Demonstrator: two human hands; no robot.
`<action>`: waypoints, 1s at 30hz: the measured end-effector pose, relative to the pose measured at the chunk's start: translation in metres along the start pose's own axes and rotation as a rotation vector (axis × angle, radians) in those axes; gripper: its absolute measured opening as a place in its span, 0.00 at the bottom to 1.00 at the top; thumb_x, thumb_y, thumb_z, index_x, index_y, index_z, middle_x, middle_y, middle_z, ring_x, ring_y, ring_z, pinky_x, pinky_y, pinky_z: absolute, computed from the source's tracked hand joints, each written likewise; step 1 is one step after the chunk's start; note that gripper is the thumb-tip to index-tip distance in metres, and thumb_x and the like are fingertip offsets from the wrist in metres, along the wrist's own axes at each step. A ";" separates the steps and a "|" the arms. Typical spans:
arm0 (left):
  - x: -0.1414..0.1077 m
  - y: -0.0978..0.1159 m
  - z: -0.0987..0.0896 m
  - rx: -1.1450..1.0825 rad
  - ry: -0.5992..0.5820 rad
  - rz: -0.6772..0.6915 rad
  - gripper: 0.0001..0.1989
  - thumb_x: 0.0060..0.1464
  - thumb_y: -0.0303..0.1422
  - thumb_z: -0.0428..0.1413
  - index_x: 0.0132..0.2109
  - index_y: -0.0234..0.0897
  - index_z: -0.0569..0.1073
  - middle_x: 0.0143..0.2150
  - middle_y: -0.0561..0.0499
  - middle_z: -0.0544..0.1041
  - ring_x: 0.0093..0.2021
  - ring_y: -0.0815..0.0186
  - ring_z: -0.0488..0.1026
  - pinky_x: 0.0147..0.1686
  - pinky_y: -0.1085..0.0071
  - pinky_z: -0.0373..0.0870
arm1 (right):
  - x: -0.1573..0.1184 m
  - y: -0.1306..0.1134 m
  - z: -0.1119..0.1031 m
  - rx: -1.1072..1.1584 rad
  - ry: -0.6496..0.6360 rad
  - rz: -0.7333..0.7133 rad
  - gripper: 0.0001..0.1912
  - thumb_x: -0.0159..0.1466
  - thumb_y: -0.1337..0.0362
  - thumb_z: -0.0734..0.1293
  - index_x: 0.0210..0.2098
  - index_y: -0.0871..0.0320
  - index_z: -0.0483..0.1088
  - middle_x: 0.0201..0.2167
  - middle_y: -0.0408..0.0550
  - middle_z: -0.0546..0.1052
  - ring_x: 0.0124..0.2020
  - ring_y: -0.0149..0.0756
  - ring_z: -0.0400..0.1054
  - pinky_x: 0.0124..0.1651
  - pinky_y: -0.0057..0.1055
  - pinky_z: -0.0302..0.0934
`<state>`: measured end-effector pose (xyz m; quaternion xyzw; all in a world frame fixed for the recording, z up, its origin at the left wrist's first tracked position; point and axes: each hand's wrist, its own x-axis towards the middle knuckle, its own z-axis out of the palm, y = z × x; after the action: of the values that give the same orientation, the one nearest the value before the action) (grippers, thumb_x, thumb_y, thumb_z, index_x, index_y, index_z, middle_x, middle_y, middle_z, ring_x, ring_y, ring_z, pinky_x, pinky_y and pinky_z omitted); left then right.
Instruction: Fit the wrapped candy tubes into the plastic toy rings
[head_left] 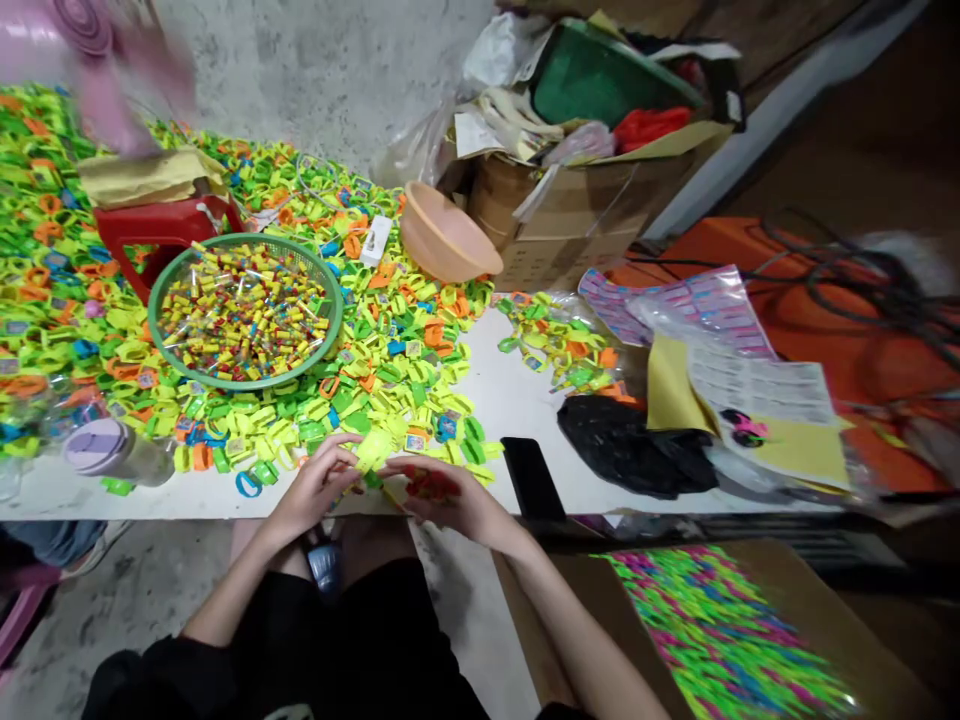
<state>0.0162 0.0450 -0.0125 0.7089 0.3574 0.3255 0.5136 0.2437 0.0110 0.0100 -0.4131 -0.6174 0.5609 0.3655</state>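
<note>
Nearer the person than the green basket (336, 312) — it is heaped with small yellow-and-red parts (244, 315) — the left hand (321, 487) pinches a yellow-green plastic piece (373, 450), just off the basket's right front. The right hand (454, 495), farther right of the basket, curls toward that piece (whether it grips, I cannot tell). Loose bright pieces (390, 378) surround the basket; a phone (532, 478) lies well to its right.

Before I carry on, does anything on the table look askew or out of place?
Yes: the peach bowl beside the cardboard box sits tilted on the plastic pieces. Its rim slants down toward the picture's right, rather than lying level.
</note>
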 end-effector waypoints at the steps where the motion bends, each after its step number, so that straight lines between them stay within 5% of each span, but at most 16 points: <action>1: -0.004 0.003 -0.002 -0.015 0.013 -0.011 0.11 0.61 0.39 0.48 0.38 0.37 0.68 0.57 0.43 0.63 0.42 0.66 0.72 0.40 0.68 0.72 | 0.001 0.001 0.000 0.019 0.068 0.018 0.20 0.58 0.59 0.69 0.50 0.52 0.70 0.47 0.50 0.76 0.39 0.37 0.72 0.36 0.32 0.68; 5: -0.015 0.011 -0.008 -0.037 -0.017 0.006 0.10 0.60 0.39 0.50 0.37 0.36 0.69 0.57 0.43 0.63 0.40 0.66 0.71 0.39 0.68 0.73 | 0.013 0.005 0.004 0.035 0.285 -0.005 0.21 0.55 0.57 0.70 0.48 0.53 0.70 0.50 0.51 0.73 0.38 0.37 0.72 0.36 0.33 0.67; 15: -0.022 0.014 -0.016 0.025 -0.063 0.061 0.11 0.60 0.38 0.50 0.35 0.35 0.70 0.54 0.42 0.67 0.52 0.60 0.68 0.49 0.66 0.67 | 0.031 -0.001 0.022 0.100 0.148 -0.030 0.19 0.53 0.58 0.72 0.43 0.54 0.69 0.35 0.45 0.75 0.32 0.33 0.71 0.35 0.29 0.65; 22: -0.019 0.018 -0.016 0.060 -0.164 -0.011 0.14 0.59 0.41 0.51 0.32 0.35 0.70 0.44 0.46 0.74 0.45 0.61 0.71 0.42 0.70 0.68 | 0.027 -0.013 0.016 -0.148 -0.015 -0.053 0.17 0.56 0.63 0.69 0.46 0.53 0.70 0.42 0.46 0.75 0.44 0.37 0.70 0.46 0.33 0.63; 25: -0.024 0.015 -0.013 -0.002 -0.196 -0.077 0.13 0.57 0.41 0.52 0.33 0.34 0.71 0.47 0.46 0.73 0.45 0.61 0.72 0.41 0.71 0.69 | 0.020 -0.007 0.019 -0.094 -0.057 -0.055 0.17 0.58 0.62 0.69 0.47 0.54 0.70 0.44 0.48 0.75 0.45 0.37 0.70 0.47 0.33 0.64; 30: -0.051 -0.015 0.001 -0.199 -0.362 -0.256 0.15 0.55 0.41 0.55 0.45 0.36 0.71 0.44 0.47 0.75 0.44 0.63 0.73 0.42 0.70 0.69 | -0.007 0.018 0.037 -0.084 -0.153 0.042 0.18 0.58 0.62 0.69 0.48 0.57 0.69 0.45 0.49 0.75 0.45 0.37 0.70 0.50 0.35 0.64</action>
<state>-0.0125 0.0043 -0.0320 0.6505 0.3125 0.1589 0.6738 0.2139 -0.0092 -0.0116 -0.3970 -0.6576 0.5719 0.2879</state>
